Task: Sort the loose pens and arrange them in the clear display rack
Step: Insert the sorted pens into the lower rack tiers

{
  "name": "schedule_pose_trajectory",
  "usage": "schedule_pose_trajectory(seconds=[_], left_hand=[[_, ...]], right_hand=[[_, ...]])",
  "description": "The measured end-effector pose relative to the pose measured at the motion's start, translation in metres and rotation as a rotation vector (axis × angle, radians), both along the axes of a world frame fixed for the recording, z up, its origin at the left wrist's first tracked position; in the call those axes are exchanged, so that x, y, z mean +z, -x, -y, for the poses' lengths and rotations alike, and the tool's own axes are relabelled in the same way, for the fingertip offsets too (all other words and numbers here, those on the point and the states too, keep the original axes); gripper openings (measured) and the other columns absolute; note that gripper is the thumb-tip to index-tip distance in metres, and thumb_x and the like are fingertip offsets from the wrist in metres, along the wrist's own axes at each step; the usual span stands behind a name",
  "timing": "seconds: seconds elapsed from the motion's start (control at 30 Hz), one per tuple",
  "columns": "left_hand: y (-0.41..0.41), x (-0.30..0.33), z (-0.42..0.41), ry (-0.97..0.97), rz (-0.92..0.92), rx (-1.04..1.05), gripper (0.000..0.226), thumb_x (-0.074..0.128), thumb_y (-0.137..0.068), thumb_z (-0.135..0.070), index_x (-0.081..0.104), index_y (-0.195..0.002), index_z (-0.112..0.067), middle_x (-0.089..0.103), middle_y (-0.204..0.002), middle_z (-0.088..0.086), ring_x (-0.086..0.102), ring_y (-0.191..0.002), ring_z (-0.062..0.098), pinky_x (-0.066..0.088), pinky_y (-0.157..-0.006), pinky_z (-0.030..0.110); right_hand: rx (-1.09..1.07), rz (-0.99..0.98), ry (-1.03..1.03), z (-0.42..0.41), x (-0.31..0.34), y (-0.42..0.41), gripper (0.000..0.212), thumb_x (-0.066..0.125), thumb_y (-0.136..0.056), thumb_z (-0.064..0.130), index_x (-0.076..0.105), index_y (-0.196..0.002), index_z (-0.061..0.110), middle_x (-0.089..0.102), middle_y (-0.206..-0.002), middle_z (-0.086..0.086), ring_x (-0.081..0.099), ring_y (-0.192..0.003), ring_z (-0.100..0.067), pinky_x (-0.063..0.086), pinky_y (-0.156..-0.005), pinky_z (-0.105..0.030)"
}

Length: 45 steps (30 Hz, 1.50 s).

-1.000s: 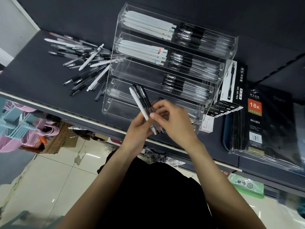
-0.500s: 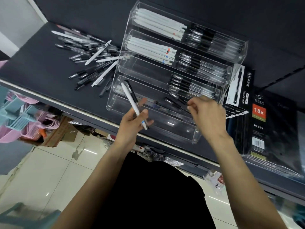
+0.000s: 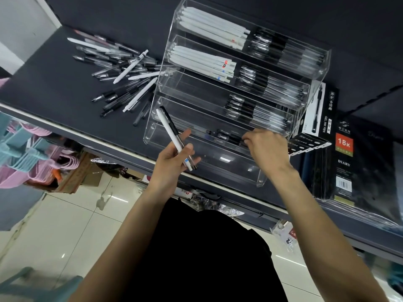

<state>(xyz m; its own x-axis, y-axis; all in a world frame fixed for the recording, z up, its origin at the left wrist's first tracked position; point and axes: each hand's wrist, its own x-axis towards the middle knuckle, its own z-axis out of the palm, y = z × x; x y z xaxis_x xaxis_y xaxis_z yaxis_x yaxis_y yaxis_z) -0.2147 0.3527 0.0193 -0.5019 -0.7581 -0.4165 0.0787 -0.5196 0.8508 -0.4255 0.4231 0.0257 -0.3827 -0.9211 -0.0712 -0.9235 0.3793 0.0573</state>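
Right hand (image 3: pixel 265 147), half a second on, lowered into clear display rack (image 3: pixel 259 179) fourth tier at centre-right, fingers pinching black pens (image 3: pixel 226 136), one batch thereby nearly shelved; left hand (image 3: pixel 172 158) gripping white pen (image 3: pixel 173 138); loose pens (image 3: pixel 117 77) piled upper left.

A dark shelf (image 3: pixel 54 83) with a pale front edge carries everything. A heap of loose pens (image 3: pixel 122 77) lies on it beyond and to the left of the left hand (image 3: pixel 174 158), and the clear rack (image 3: pixel 259 179) stands just past both hands. To the right of the right hand (image 3: pixel 266 147) lie a pen box (image 3: pixel 320 110) and a wrapped diary pack (image 3: pixel 357 162).
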Motion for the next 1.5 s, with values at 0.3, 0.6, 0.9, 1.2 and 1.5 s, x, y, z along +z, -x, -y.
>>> schedule_pose_trajectory(seconds=[0.3,0.6,0.9,1.2,1.5], left_hand=[[-0.003,0.002,-0.001,-0.016,-0.01,-0.04,0.037,0.052,-0.096,-0.008,0.054,-0.132,-0.017,0.053,-0.072,-0.005,0.059,-0.078,0.007,0.055,-0.084,0.029],[0.004,0.004,-0.003,-0.032,-0.007,-0.065,0.033,0.052,-0.096,-0.008,0.056,-0.128,-0.014,0.055,-0.077,-0.001,0.062,-0.076,0.004,0.056,-0.08,0.028],[0.008,0.005,-0.005,-0.041,-0.005,-0.08,0.029,0.053,-0.095,-0.008,0.06,-0.122,-0.018,0.055,-0.078,-0.001,0.06,-0.083,0.01,0.057,-0.081,0.029],[0.032,0.004,-0.013,-0.02,0.026,-0.204,0.024,0.056,-0.094,-0.007,0.061,-0.116,-0.014,0.066,-0.078,-0.001,0.067,-0.078,0.01,0.057,-0.081,0.03],[0.041,0.009,-0.018,0.06,0.012,-0.255,0.023,0.052,-0.094,-0.007,0.061,-0.113,-0.016,0.065,-0.113,-0.001,0.066,-0.099,0.01,0.055,-0.09,0.032]], right_hand=[[0.053,0.0,0.019,0.006,0.005,-0.012,0.032,0.054,-0.089,0.0,0.066,-0.112,0.02,0.067,-0.101,-0.001,0.067,-0.082,-0.027,0.049,-0.061,-0.032],[-0.023,0.197,0.136,0.002,0.007,-0.018,0.029,0.042,-0.1,0.018,0.062,-0.121,0.019,0.064,-0.114,-0.004,0.064,-0.095,-0.028,0.05,-0.075,-0.039],[-0.09,0.201,0.193,0.001,0.003,-0.024,0.024,0.045,-0.096,0.014,0.067,-0.104,0.012,0.066,-0.105,-0.003,0.059,-0.1,-0.024,0.049,-0.072,-0.035],[-0.133,0.504,0.461,-0.004,0.02,-0.038,0.016,0.056,-0.094,0.024,0.07,-0.1,0.018,0.067,-0.096,0.003,0.061,-0.085,-0.013,0.051,-0.072,-0.027],[-0.315,1.009,0.755,-0.012,0.048,-0.022,0.014,0.065,-0.088,0.016,0.066,-0.102,0.015,0.066,-0.086,0.008,0.06,-0.076,0.003,0.049,-0.078,-0.016]])
